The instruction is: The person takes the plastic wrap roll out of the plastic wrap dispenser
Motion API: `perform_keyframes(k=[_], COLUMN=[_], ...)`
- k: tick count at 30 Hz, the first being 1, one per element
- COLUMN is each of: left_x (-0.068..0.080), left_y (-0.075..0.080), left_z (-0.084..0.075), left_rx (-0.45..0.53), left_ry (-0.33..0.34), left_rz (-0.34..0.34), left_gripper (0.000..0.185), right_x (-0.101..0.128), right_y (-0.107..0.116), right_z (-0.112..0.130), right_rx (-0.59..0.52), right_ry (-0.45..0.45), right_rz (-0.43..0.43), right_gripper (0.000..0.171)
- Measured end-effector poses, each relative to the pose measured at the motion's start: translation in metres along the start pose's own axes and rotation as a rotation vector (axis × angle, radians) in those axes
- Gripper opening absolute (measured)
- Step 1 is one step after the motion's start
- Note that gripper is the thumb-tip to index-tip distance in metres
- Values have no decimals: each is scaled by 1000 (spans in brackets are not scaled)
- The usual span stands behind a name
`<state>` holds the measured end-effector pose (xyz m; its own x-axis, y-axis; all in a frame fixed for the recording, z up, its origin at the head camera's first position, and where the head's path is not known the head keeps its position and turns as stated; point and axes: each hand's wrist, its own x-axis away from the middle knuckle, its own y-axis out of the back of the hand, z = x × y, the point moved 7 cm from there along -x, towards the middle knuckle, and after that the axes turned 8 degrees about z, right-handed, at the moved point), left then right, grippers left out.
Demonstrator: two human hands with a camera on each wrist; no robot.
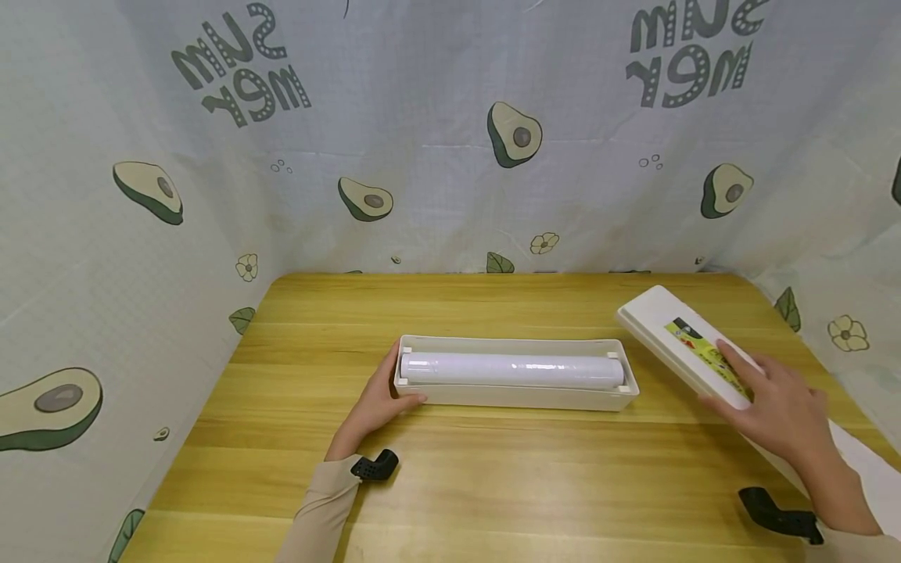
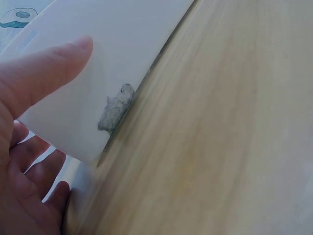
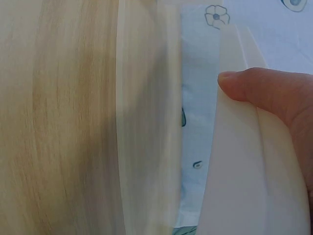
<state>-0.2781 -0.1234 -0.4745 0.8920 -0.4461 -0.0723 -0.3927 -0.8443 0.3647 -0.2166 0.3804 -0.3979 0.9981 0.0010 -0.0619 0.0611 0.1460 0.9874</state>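
Note:
A long white box (image 1: 521,397) lies open on the wooden table, holding a shiny white roll (image 1: 514,371) that looks like cling film. My left hand (image 1: 373,403) grips the box's left end, thumb along its front wall and fingers around the end. Up close in the left wrist view, a grey ragged patch (image 2: 117,110) shows low on that wall. To the right, my right hand (image 1: 784,407) holds a long white lid (image 1: 651,309), slanted and apart from the box. A yellow-green label (image 1: 693,344) is on top of it, partly covered by the fingers.
The wooden table (image 1: 493,485) extends around the box. White fabric (image 1: 436,141) printed with avocados hangs behind it and along both sides. In the right wrist view, the table edge (image 3: 149,147) runs beside the lid. A black wrist mount (image 1: 376,466) sits on the left sleeve.

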Motion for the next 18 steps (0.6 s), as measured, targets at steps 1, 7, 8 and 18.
perform_keyframes(k=[1,7,8,18], left_x=[0,1,1,1], left_y=[0,1,1,1], left_z=[0,0,0,0], left_rx=[-2,-9,-9,-18], left_ry=[-1,13,8,9], left_rz=[-1,-10,-7,-6], left_gripper=[103,104,104,105], right_x=[0,0,0,0], right_y=[0,-3,-4,-7], right_z=[-1,-9,-11,-30], right_rx=[-6,-12,-9,-1], right_ry=[-6,-46,-54,-146], right_rz=[3,24,27,51], right_gripper=[96,95,95,95])
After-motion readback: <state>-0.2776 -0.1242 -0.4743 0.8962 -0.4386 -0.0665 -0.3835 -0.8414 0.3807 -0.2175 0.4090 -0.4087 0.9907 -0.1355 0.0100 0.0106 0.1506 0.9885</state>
